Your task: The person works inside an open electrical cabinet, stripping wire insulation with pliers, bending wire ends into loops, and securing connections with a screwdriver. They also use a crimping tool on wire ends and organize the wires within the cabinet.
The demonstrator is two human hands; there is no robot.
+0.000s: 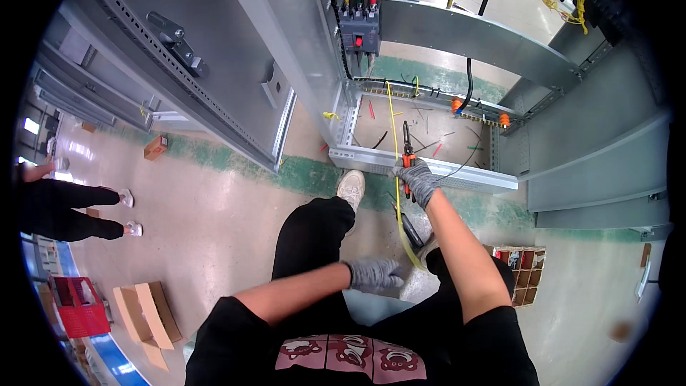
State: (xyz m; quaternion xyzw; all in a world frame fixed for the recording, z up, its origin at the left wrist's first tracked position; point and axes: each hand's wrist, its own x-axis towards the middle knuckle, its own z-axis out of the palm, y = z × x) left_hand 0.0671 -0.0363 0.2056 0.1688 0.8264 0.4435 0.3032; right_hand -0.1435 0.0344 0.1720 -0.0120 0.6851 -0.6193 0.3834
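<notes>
My right hand (pixel 420 182), in a grey knit glove, is closed around the orange-red handles of pliers (pixel 408 149); their dark jaws point away from me over the cabinet base. A long, thin yellow strip (pixel 397 207), either wire or tape, runs from the rail down past this hand towards my knees. Whether my fingers also touch the strip cannot be made out. Above my lap is my left hand (pixel 375 274), gloved alike, its fingers loosely stretched to the right with nothing visible in them. A black-handled tool (pixel 411 230) lies below the right hand.
Ahead stands an open metal cabinet frame (pixel 429 177) with wire scraps on its floor and a breaker (pixel 359 32). A cabinet door (pixel 214 50) rises at left. Around me are a divided box (pixel 527 271), a cardboard box (pixel 148 314), a red crate (pixel 80 307) and another person (pixel 78 207).
</notes>
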